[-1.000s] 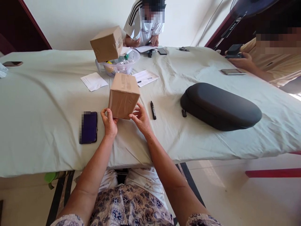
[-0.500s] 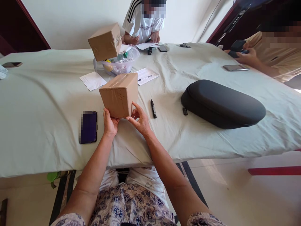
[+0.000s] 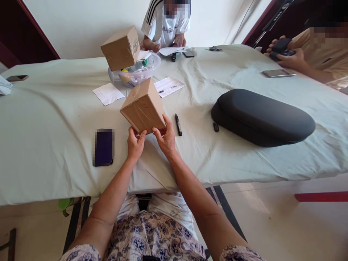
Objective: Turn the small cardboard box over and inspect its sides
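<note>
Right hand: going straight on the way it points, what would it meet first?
The cardboard box that the right hand holds; beyond it, probably the plastic basin, though depth is hard to judge.

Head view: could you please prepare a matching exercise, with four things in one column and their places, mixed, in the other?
1. nearer cardboard box
2. farther cardboard box
3. black marker
4. dark case

A. farthest right of the four
B. held in both hands
C. on the plastic basin
D. lying just right of the hands

Pairs: 1-B; 2-C; 3-D; 4-A
</note>
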The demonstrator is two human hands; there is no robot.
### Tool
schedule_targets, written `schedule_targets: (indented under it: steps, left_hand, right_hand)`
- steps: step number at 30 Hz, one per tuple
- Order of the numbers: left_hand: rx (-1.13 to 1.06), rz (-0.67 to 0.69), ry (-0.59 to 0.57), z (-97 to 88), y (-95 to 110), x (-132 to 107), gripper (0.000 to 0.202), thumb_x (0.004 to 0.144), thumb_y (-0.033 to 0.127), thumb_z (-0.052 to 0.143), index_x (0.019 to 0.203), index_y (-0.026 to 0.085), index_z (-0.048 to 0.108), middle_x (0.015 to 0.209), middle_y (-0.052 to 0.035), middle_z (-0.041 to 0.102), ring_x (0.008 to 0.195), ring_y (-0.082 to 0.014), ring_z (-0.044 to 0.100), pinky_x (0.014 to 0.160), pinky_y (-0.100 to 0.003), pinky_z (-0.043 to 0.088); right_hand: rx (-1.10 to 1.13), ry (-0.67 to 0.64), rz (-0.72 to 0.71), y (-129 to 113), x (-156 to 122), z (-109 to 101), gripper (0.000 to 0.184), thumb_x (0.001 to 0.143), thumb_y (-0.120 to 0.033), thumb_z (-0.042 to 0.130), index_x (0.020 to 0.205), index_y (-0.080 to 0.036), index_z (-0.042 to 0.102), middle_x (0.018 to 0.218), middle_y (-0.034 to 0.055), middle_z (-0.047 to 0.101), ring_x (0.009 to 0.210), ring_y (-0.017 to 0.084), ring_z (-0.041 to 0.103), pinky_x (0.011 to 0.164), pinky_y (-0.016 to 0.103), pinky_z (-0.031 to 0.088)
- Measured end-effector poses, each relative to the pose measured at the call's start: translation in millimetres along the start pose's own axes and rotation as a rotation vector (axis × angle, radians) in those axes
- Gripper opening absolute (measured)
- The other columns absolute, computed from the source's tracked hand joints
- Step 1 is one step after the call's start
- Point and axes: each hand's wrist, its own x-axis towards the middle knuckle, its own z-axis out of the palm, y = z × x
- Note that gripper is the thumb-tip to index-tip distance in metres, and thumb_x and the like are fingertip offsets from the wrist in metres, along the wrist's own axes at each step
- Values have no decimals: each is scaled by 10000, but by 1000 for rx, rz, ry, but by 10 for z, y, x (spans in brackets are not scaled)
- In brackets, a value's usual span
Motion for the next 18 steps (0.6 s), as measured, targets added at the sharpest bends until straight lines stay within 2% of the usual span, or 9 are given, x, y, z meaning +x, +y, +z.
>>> schedule_targets:
  steps: [3, 6, 8, 11, 14, 18]
  left_hand:
    - [20, 16, -18, 22, 25, -24, 680, 712, 731, 750, 1085, 212, 516, 1116, -108, 700, 1055, -240, 702, 917, -361, 569]
    - [24, 7, -51, 28, 51, -31, 724, 677, 691, 807, 1130, 210, 512, 1096, -103, 704, 1056, -243, 708, 861, -333, 583]
    - [27, -5, -60, 28, 53, -31, 744, 660, 672, 827, 1146, 209, 507, 1081, -102, 704, 1045, -247, 710, 812, -320, 586]
    - [14, -9, -55, 27, 40, -27, 689, 671, 621, 838, 1124, 215, 513, 1077, -90, 705, 1017, -230, 713, 825, -315, 578]
    - [-77, -24, -69, 28, 50, -18, 662, 665, 588, 855, 1096, 219, 513, 1075, -74, 707, 1004, -213, 711, 877, -322, 569]
    - [-233, -68, -153, 28, 125, -7, 756, 650, 614, 866, 1184, 223, 499, 1215, -103, 692, 1126, -231, 686, 953, -345, 566]
  right_hand:
    - [20, -9, -17, -10, 0, 3, 814, 837, -662, 705, 1506, -288, 432, 1454, 143, 573, 656, 132, 611, 632, 335, 572]
    - [34, -43, -25, -14, 6, 3, 973, 779, -669, 767, 1561, -266, 352, 1415, 162, 596, 653, 134, 597, 574, 313, 551]
    - [33, -49, -26, -6, 11, 2, 1009, 776, -668, 775, 1582, -264, 321, 1351, 156, 635, 643, 136, 585, 570, 312, 550]
    - [20, -49, -47, 5, 18, -7, 955, 822, -675, 729, 1590, -280, 319, 1387, 157, 612, 661, 142, 597, 601, 325, 573]
    - [7, -54, -77, -7, 25, -32, 827, 899, -682, 627, 1575, -283, 368, 1385, 145, 618, 696, 156, 623, 688, 355, 608]
    - [68, -64, -89, -33, 37, -53, 676, 958, -657, 546, 1514, -280, 474, 1348, 128, 653, 708, 154, 626, 738, 370, 617]
